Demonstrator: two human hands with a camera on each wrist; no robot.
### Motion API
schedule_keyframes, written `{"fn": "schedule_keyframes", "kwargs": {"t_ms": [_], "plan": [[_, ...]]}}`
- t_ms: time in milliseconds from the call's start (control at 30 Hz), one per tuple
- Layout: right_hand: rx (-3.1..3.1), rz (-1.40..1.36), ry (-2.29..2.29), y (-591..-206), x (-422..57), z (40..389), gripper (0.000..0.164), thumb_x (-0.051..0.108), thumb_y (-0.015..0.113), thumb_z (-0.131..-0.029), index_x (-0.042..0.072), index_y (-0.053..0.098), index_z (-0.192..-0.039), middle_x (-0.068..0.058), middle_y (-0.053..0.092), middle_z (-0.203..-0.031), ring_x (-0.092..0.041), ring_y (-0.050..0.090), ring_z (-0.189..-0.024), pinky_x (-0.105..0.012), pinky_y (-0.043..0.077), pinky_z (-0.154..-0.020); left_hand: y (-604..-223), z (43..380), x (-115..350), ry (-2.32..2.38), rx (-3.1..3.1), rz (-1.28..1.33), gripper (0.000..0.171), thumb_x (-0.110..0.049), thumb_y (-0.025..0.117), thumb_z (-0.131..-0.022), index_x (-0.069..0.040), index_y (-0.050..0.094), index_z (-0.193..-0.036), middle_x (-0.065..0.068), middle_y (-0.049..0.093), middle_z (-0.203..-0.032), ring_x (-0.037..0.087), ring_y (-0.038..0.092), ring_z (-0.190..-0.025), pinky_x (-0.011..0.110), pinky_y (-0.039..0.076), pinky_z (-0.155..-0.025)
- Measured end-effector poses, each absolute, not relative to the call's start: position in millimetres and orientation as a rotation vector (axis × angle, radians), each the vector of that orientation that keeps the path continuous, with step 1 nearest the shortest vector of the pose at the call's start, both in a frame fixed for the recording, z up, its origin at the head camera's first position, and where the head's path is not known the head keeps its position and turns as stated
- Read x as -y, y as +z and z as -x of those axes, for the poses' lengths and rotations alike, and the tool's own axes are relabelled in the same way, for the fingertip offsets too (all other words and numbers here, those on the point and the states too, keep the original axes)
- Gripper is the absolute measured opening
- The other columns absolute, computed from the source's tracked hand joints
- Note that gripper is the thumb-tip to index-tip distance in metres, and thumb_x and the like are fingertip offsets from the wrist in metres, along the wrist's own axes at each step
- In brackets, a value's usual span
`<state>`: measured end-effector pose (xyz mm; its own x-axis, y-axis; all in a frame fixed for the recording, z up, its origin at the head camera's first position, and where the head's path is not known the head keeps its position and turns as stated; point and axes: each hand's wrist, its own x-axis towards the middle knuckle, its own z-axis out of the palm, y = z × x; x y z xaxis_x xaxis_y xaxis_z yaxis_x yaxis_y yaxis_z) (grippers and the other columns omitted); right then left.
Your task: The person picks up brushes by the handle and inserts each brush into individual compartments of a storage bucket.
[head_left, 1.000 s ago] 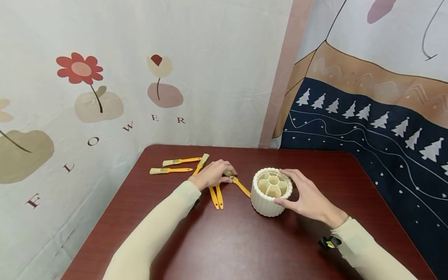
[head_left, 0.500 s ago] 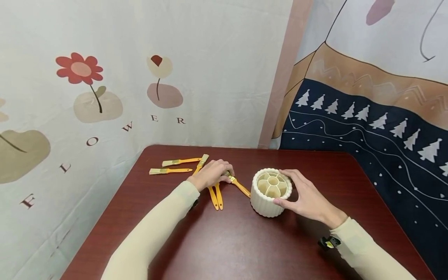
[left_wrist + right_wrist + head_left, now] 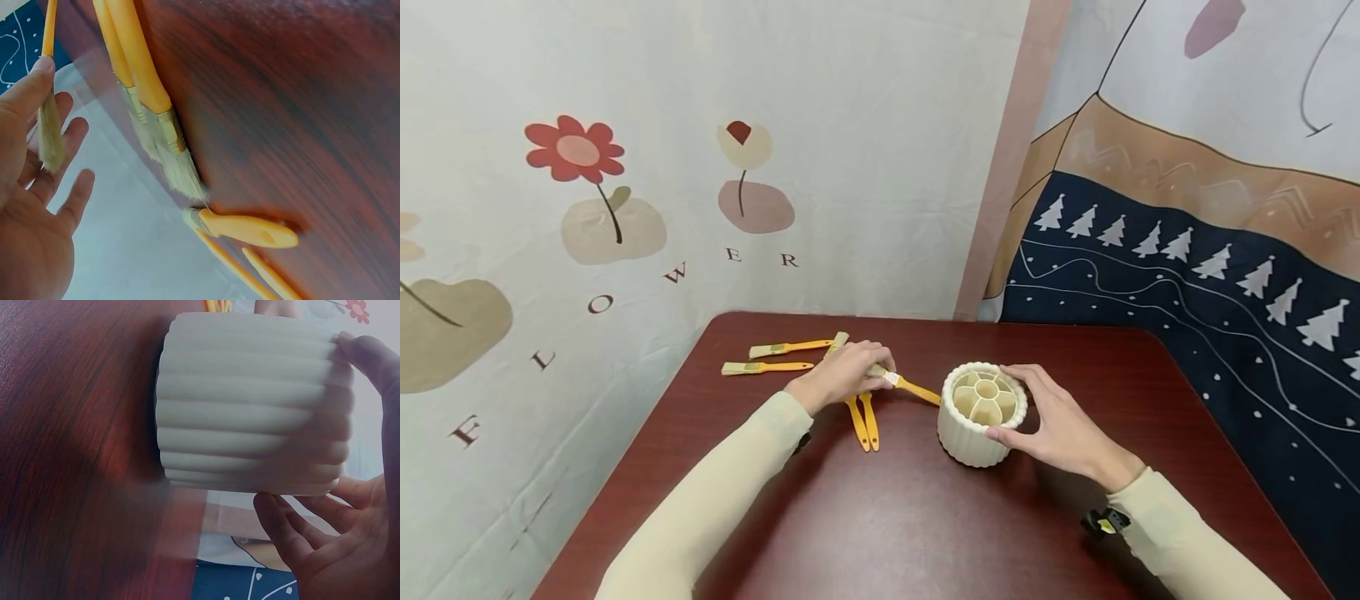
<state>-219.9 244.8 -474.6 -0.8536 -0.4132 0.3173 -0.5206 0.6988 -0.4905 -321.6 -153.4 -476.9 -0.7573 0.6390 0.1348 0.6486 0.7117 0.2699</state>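
In the head view my left hand (image 3: pixel 846 372) pinches a flat paintbrush (image 3: pixel 916 390) near its bristle end, and the yellow handle points right toward a cream ribbed round organizer (image 3: pixel 970 442). The left wrist view shows thumb and fingers around the brush's ferrule, its pale bristles (image 3: pixel 51 140) hanging toward the palm. My right hand (image 3: pixel 1067 425) grips the organizer's right side, thumb at the near rim and fingers at the far rim. Divided compartments surround a central round one inside it. The right wrist view shows its ribbed wall (image 3: pixel 250 406) between thumb and fingers.
Two paintbrushes lie side by side, their yellow handles (image 3: pixel 870 421) toward me and their bristles under my left hand. Another brush (image 3: pixel 840 339) lies behind that hand. Farther left are an upper brush (image 3: pixel 790 346) and a lower brush (image 3: pixel 767 367) on the dark red table (image 3: pixel 880 517).
My left hand has shifted slightly left with the paintbrush, whose handle end has risen from beside the organizer's lower wall. My right hand and the organizer have stayed in place.
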Motion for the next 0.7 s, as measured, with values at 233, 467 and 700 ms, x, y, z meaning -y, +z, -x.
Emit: {"fn": "schedule_keyframes", "kwargs": {"t_ms": [233, 467, 700], "plan": [[2.720, -0.756, 0.862, -473.9, -244.7, 219.4, 0.099, 0.061, 0.097, -0.092, 0.012, 0.053, -0.166, -0.006, 0.063, -0.161, -0.029, 0.065, -0.148, -0.063, 0.061, -0.121, -468.6, 311.3, 157.1, -0.600, 2.784, 1.093, 0.024, -0.027, 0.089, -0.107, -0.012, 0.080, -0.124, 0.004, 0.080, -0.122, 0.019, 0.077, -0.108, 0.038, 0.069, -0.098], [2.734, -0.752, 0.867, -474.3, -244.6, 219.0, 0.099, 0.062, 0.097, -0.092, 0.012, 0.053, -0.166, -0.006, 0.063, -0.161, -0.029, 0.065, -0.147, -0.062, 0.061, -0.120, -468.3, 308.3, 160.6, -0.744, 2.693, 1.063, 0.024, -0.020, 0.095, -0.101, -0.011, 0.082, -0.120, 0.007, 0.084, -0.119, 0.020, 0.076, -0.101, 0.037, 0.059, -0.100], [2.731, -0.750, 0.874, -473.7, -245.0, 219.3, 0.099, 0.061, 0.098, -0.091, 0.011, 0.053, -0.165, -0.007, 0.063, -0.160, -0.031, 0.066, -0.147, -0.063, 0.061, -0.120, -464.3, 302.5, 157.9, -0.842, 2.613, 0.981, 0.024, -0.015, 0.100, -0.095, -0.013, 0.085, -0.115, 0.004, 0.087, -0.116, 0.018, 0.075, -0.095, 0.036, 0.058, -0.093]]}}
